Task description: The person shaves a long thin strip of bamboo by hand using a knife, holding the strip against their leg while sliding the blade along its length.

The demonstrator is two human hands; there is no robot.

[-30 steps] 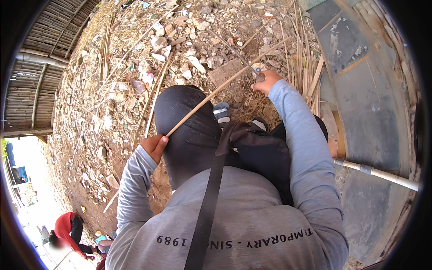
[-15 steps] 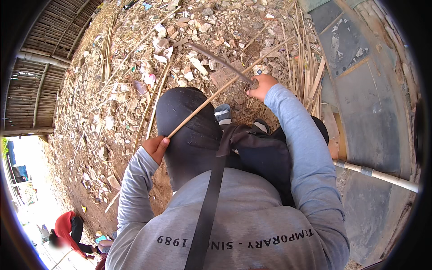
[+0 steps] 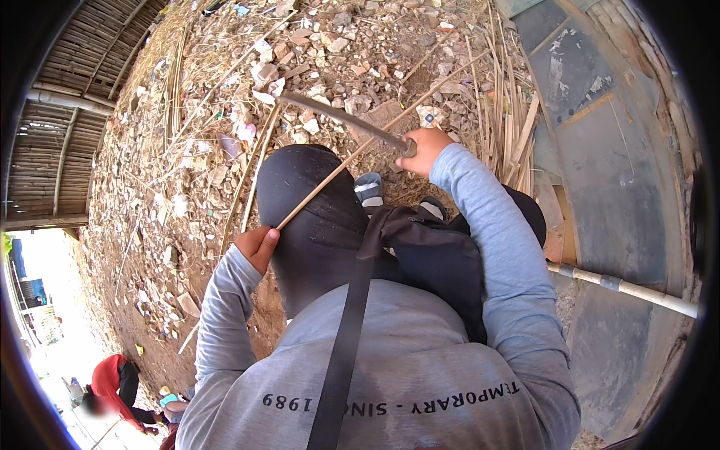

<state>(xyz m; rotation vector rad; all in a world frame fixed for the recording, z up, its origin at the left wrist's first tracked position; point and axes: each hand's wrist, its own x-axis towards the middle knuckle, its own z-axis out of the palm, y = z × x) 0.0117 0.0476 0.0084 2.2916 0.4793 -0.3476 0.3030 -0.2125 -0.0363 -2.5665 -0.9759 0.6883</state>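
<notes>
My left hand (image 3: 258,246) is closed on the near end of a long, thin bamboo strip (image 3: 322,184). The strip slants away to the upper right, passing over my dark-clad left knee (image 3: 300,169). My right hand (image 3: 425,150) grips the handle of a long knife (image 3: 337,114), whose dark blade points to the upper left. The blade crosses the strip close to my right hand; whether it touches the strip I cannot tell. Most of the knife's handle is hidden in my fist.
Stony, littered ground (image 3: 187,202) spreads ahead and left. More bamboo strips (image 3: 517,127) lie by the grey panels (image 3: 607,187) on the right, near a pale pole (image 3: 630,291). Slatted bamboo walls (image 3: 45,157) stand at left. A person in red (image 3: 109,382) bends down at the lower left.
My right hand has moved slightly left and nearer to me along the strip. The knife's blade has swung left and lies flatter across. My left hand has hardly moved.
</notes>
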